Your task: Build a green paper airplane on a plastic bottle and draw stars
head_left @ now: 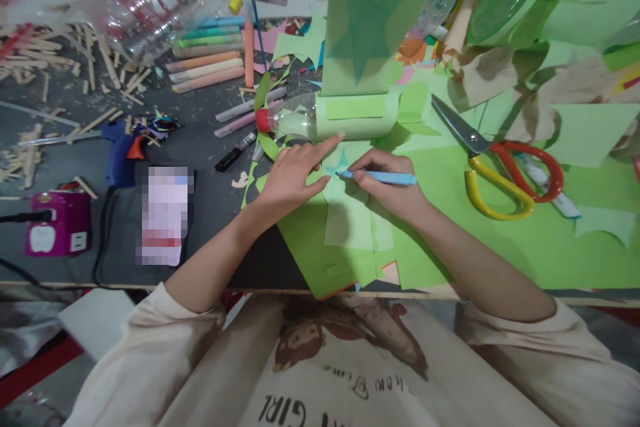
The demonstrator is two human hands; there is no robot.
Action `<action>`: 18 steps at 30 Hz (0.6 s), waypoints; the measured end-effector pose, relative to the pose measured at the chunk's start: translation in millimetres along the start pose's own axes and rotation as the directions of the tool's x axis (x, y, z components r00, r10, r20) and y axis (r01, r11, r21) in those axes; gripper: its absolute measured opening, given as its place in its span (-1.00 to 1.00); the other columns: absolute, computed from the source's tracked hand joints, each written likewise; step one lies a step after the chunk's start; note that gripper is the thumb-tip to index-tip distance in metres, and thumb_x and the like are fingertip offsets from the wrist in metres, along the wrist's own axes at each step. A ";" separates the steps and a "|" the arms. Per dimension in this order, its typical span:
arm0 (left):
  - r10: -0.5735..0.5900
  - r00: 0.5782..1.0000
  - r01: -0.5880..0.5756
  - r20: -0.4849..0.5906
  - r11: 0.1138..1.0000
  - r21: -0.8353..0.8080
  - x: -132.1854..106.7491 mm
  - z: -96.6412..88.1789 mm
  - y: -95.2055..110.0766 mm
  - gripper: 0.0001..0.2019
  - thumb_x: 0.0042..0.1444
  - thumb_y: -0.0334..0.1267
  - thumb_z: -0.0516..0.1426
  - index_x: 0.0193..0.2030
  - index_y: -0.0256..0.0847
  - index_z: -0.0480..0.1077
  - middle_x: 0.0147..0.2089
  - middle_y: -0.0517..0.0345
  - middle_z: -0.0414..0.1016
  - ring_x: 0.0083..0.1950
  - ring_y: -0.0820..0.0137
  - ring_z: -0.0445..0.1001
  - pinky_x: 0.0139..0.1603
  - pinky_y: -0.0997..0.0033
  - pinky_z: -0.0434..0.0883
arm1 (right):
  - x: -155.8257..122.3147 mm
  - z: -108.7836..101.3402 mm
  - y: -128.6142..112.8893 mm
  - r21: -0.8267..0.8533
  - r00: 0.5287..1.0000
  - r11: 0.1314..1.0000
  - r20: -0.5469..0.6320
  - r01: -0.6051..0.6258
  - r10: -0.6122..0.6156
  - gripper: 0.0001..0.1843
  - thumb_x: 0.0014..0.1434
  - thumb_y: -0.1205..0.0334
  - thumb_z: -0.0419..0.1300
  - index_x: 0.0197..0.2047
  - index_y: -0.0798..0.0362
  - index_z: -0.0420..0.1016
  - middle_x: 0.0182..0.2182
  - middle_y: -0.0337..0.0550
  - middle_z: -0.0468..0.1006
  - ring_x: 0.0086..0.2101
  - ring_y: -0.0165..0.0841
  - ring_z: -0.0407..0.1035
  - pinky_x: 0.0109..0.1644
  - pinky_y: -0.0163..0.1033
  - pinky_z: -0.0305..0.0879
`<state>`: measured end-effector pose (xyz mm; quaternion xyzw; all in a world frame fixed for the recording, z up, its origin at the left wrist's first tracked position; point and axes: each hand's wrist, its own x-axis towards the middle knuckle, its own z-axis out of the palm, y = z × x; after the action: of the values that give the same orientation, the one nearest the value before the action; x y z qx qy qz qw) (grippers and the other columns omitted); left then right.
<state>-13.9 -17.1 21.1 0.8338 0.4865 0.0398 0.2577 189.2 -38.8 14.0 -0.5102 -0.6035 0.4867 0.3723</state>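
Note:
My right hand (395, 195) pinches a light blue marker (393, 177), its tip on a blue-green star (341, 161) drawn on a pale green paper piece (345, 227). My left hand (293, 177) lies with fingers apart at the left side of that piece, index finger stretched toward a plastic bottle (295, 121). The bottle lies on its side, red cap to the left, with pale green paper around its body. Behind it a rounded green paper shape (373, 73) bears a larger dark green star. Bright green sheets (430, 247) lie under my hands.
Scissors (480, 143) with red and yellow handles lie open on the right. Leftward are a phone (165, 213), a blue glue gun (120, 153), a purple box with a cable (57, 223), several markers (207, 73) and scattered wooden sticks (37, 57). Paper scraps fill the back right.

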 end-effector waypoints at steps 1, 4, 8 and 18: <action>-0.001 1.000 0.001 -0.002 1.000 -0.001 0.1 0.0 0.2 -0.39 0.31 -0.17 0.04 0.49 -0.04 0.09 -0.13 0.07 0.48 -0.11 0.22 0.39 -0.01 0.30 0.27 | -0.1 -0.3 0.0 -0.002 1.000 1.000 0.013 -0.002 0.002 -0.90 0.04 0.22 0.24 -0.48 0.01 0.46 -0.57 -0.25 0.50 -0.54 -0.39 0.31 -0.46 -0.24 0.20; -0.005 1.000 0.005 -0.005 1.000 -0.013 0.0 0.1 0.3 -0.39 0.31 -0.17 0.05 0.49 -0.04 0.09 -0.13 0.08 0.48 -0.11 0.22 0.39 -0.01 0.30 0.27 | 0.1 -0.7 0.0 0.004 1.000 1.000 -0.013 0.012 -0.012 -0.90 0.04 0.22 0.24 -0.48 0.01 0.46 -0.56 -0.25 0.50 -0.53 -0.39 0.31 -0.45 -0.24 0.20; 0.004 1.000 -0.004 -0.012 1.000 -0.030 -0.3 0.4 -0.4 -0.40 0.32 -0.15 0.03 0.49 -0.06 0.09 -0.13 0.07 0.48 -0.11 0.22 0.38 0.00 0.30 0.26 | 1.7 -1.9 0.7 0.065 0.999 0.998 -0.035 0.015 -0.013 -0.88 0.04 0.24 0.26 -0.50 0.01 0.44 -0.57 -0.27 0.48 -0.54 -0.41 0.32 -0.46 -0.25 0.23; 0.011 1.000 -0.011 0.003 1.000 -0.001 -0.9 -0.1 -0.5 -0.41 0.34 -0.15 0.00 0.50 -0.08 0.07 -0.08 0.04 0.49 -0.07 0.20 0.39 0.04 0.29 0.26 | 12.6 -9.0 11.2 0.317 0.993 0.947 -0.091 -0.043 0.076 -0.87 0.09 0.15 0.30 -0.39 0.00 0.47 -0.56 -0.30 0.49 -0.58 -0.48 0.34 -0.49 -0.30 0.30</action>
<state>-14.8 -17.6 21.1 0.8365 0.4814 0.0405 0.2587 198.1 -24.6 4.8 -0.4865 -0.4827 0.5610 0.4644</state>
